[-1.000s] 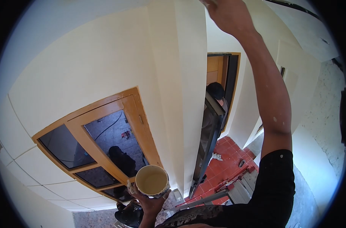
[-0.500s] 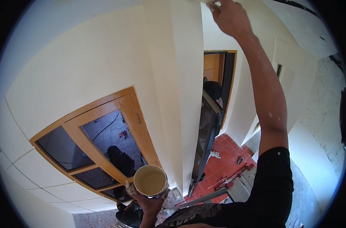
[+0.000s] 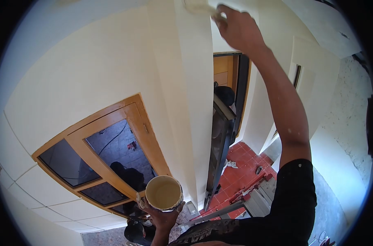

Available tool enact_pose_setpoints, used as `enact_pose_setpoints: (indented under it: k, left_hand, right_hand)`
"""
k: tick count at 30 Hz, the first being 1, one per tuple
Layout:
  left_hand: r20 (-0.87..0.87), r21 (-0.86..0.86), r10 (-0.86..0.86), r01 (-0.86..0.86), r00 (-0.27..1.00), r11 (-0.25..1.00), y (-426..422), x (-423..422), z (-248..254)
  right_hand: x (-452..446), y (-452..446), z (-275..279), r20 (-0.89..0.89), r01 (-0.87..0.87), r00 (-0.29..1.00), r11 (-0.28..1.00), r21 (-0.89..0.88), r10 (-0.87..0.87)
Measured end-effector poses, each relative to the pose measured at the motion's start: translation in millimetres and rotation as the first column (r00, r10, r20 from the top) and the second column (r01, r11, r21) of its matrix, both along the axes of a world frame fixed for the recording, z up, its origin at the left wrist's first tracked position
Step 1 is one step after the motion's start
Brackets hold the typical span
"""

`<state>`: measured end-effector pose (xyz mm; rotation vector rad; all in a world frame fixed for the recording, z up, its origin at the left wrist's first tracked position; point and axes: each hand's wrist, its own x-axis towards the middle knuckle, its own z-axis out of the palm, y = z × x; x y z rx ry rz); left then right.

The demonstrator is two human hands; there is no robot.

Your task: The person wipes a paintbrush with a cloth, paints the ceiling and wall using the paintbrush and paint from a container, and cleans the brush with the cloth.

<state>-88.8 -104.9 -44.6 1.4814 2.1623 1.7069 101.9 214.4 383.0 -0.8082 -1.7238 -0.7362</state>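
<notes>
My right hand (image 3: pixel 240 30) is raised high at the top of the head view, fingers wrapped round the handle of a paintbrush (image 3: pixel 197 7). The brush is pale, blurred and partly cut by the frame edge; it lies against the upper part of the cream wall column (image 3: pixel 194 45). Low in the view, my left hand (image 3: pixel 164 217) grips a paint pot (image 3: pixel 164 193) from below and the sides. Pale cream paint shows inside the pot, and its rim is smeared. Light smears also mark my left fingers.
An orange-brown wooden window frame (image 3: pixel 133 110) with dark panes is left of the pot. A dark door (image 3: pixel 219 143) stands ajar beyond the column. Below are red floor tiles (image 3: pixel 239 158) and a metal ladder (image 3: pixel 258 203). Someone in dark clothing (image 3: pixel 135 231) is at the bottom.
My right hand has moved left and slightly down with the paintbrush, bringing more of the brush into view. My left hand still holds the pot in nearly the same place.
</notes>
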Motion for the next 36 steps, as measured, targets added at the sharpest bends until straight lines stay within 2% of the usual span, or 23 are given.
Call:
enact_pose_setpoints:
  k: [2, 6, 8, 9, 10, 12, 14, 16, 18, 20, 21, 22, 24, 25, 28, 29, 32, 33, 34, 35, 36]
  left_hand:
    - [-0.029, -0.055, 0.065, -0.067, 0.997, 0.996, 2, 1, -1]
    - [0.017, -0.082, 0.046, -0.045, 0.999, 0.996, -1, -10, -8]
    - [0.01, -0.082, 0.039, -0.038, 0.999, 0.996, 1, -9, -7]
    - [0.062, -0.044, 0.005, -0.002, 0.998, 0.999, 3, -9, -7]
    - [0.112, -0.003, -0.03, 0.03, 0.993, 1.0, 4, -9, -7]
    - [0.073, -0.012, -0.014, 0.015, 0.997, 1.0, 4, -6, -6]
    - [0.035, -0.011, 0.001, -0.001, 0.999, 1.0, 4, -7, -1]
    - [0.039, 0.005, -0.024, 0.023, 0.999, 1.0, 1, -5, 3]
    - [0.025, -0.044, -0.002, 0.003, 1.0, 0.999, 1, -6, -3]
    - [0.019, -0.125, 0.009, -0.007, 1.0, 0.992, 2, -6, -6]
    - [0.007, -0.069, -0.042, 0.042, 0.999, 0.997, 6, -3, -4]
    - [-0.005, -0.013, -0.092, 0.092, 0.996, 0.996, 10, -1, -1]
    - [0.054, -0.026, -0.15, 0.152, 0.987, 0.988, 19, 4, 5]
    - [-0.008, -0.03, -0.145, 0.145, 0.989, 0.989, 25, 4, 2]
    - [-0.184, 0.047, -0.143, 0.154, 0.972, 0.987, 45, 13, 17]
    - [-0.158, 0.002, -0.158, 0.16, 0.975, 0.987, 47, 18, 24]
    - [-0.18, -0.018, -0.264, 0.265, 0.948, 0.964, 65, 28, 36]
    - [-0.04, 0.112, -0.368, 0.37, 0.929, 0.922, 72, 34, 36]
    - [0.086, 0.257, -0.477, 0.443, 0.875, 0.859, 78, 37, 35]
    - [0.044, 0.279, -0.504, 0.473, 0.863, 0.836, 82, 39, 36]
    - [0.06, 0.273, -0.509, 0.477, 0.858, 0.836, 84, 42, 34]
  right_hand:
    - [14, -34, -37, 0.146, -0.012, 0.989, 0.989, -0.146, 0.033]
    - [27, -60, -32, 0.218, -0.014, 0.973, 0.965, -0.263, 0.074]
    - [25, -56, -18, -0.022, -0.1, 0.995, 0.974, -0.205, 0.098]
    - [20, -47, -14, -0.073, -0.127, 0.99, 0.986, -0.107, 0.12]
    - [14, -39, -14, -0.075, -0.125, 0.99, 0.986, -0.106, 0.118]
    - [2, -22, -20, -0.002, -0.064, 0.998, 0.997, -0.045, 0.064]
    - [-2, -25, -34, -0.03, -0.123, 0.992, 0.989, -0.087, 0.121]
    - [4, -39, -43, -0.043, -0.238, 0.971, 0.933, -0.269, 0.235]
    - [11, -54, -53, -0.081, -0.254, 0.967, 0.899, -0.356, 0.241]
    - [21, -67, -63, -0.137, -0.402, 0.909, 0.743, -0.535, 0.393]
    - [28, -66, -70, -0.149, -0.465, 0.87, 0.679, -0.569, 0.471]
    - [33, -72, -76, -0.157, -0.451, 0.875, 0.655, -0.606, 0.457]
    - [41, -91, -88, -0.204, -0.536, 0.788, 0.484, -0.692, 0.582]
    - [43, -100, -97, -0.233, -0.554, 0.756, 0.407, -0.726, 0.612]
    - [46, -133, -116, -0.271, -0.519, 0.784, 0.35, -0.779, 0.559]
    - [38, -159, -110, -0.21, -0.404, 0.856, 0.36, -0.841, 0.472]
    - [48, -172, -93, -0.245, -0.31, 0.881, 0.101, -0.945, 0.405]
    - [52, -177, -104, -0.158, -0.299, 0.872, 0.25, -0.921, 0.463]
    - [58, -174, -115, -0.109, -0.29, 0.868, 0.317, -0.903, 0.484]
    - [65, -172, -125, -0.06, -0.281, 0.866, 0.384, -0.88, 0.497]
    - [75, -160, -137, -0.108, -0.387, 0.82, 0.404, -0.829, 0.563]
